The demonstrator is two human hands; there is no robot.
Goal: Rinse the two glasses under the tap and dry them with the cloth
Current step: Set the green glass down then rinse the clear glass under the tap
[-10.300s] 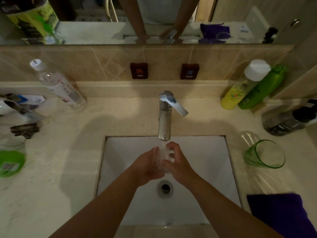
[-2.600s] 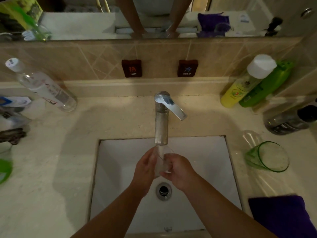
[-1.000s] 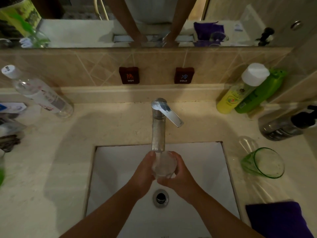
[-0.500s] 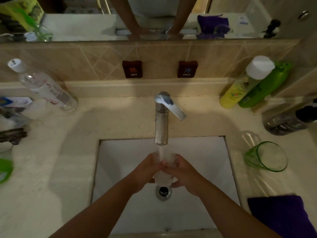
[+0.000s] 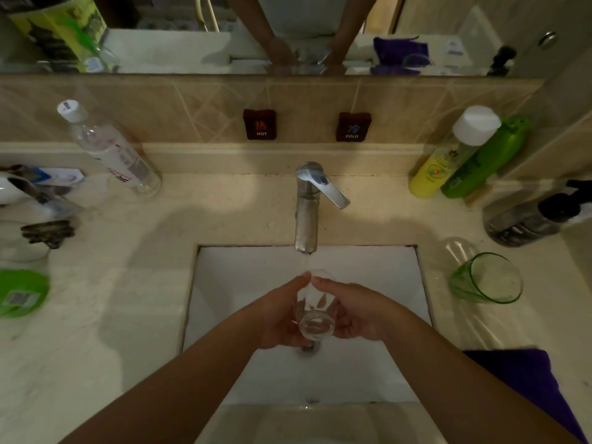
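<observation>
Clear glass (image 5: 315, 310): held over the white sink (image 5: 243, 283), below the spout of the tap (image 5: 306, 216), tipped with its base toward the person. A thin stream of water falls from the spout onto its far end.

Left hand (image 5: 278, 318): wrapped round the left side of the clear glass, fingers curled about it, thumb tip near the rim.

Right hand (image 5: 358, 315): wrapped round the right side of the same glass, fingers seen through the wall underneath; thumb tip close to the left thumb.

Green glass (image 5: 485, 280): standing on the bench (image 5: 112, 299) just right of the sink, untouched, well apart from both hands.

Purple cloth (image 5: 525, 386): lying on the bench at the near right, nearer the person than the green glass, partly hidden by the right forearm.

Tap: chrome, single lever turned toward the right.

Wall signs: HOT sign (image 5: 260, 125) and COLD sign (image 5: 352, 127), on the tiles behind the tap.

Bench, right rear: yellow bottle (image 5: 448, 158) with white cap, touching a green bottle (image 5: 487, 158); dark pump bottle (image 5: 531, 219) nearer the edge of view.

Bench, left rear: clear bottle (image 5: 112, 152) with white cap, leaning. Further small items at the far left, too blurred to name.

Mirror (image 5: 160, 43): above the tiles, reflecting both forearms and the cloth.
</observation>
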